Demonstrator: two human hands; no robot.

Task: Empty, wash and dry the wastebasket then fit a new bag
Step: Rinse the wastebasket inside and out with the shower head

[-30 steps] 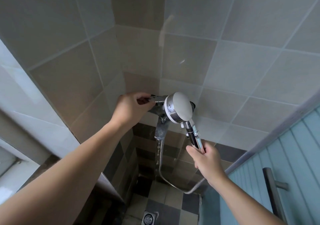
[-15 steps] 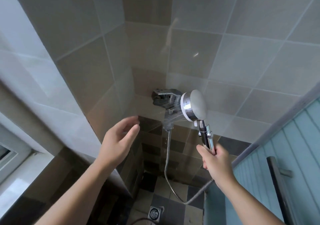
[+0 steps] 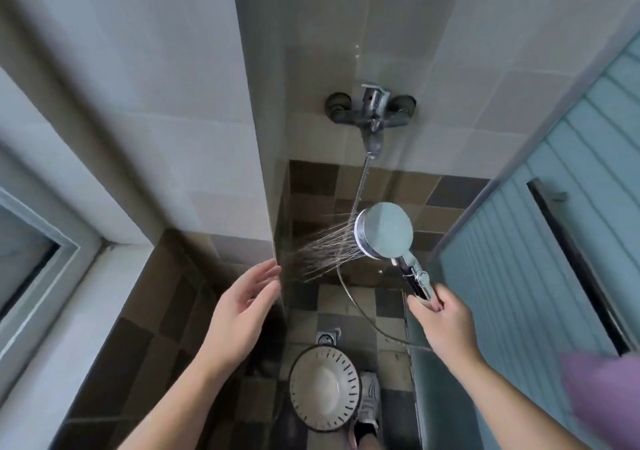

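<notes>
Chrome shower head [image 3: 385,235] sprays thin jets above round slotted wastebasket [image 3: 325,387].

**Count, shower corner**

From my remote seat I log:
- 2 hands: left hand [image 3: 239,314], fingers loose, holding nothing; right hand [image 3: 441,321] gripping the shower handle.
- 1 shower head [image 3: 386,231], spraying leftward.
- 1 hose [image 3: 360,186], metal, running from mixer down and looping to the handle.
- 1 wall mixer tap [image 3: 371,110], w/ 2 round wall mounts.
- 1 wastebasket [image 3: 323,387], white, slotted rim, on floor, mouth up.
- 1 floor drain [image 3: 327,338], just beyond basket.
- 1 shoe [image 3: 369,401], beside the basket, right.
- 1 door handle [image 3: 575,262], dark bar on blue door.
- 1 window frame [image 3: 52,259], left.
- 1 purple item [image 3: 602,401], blurred, can't ID.
</notes>
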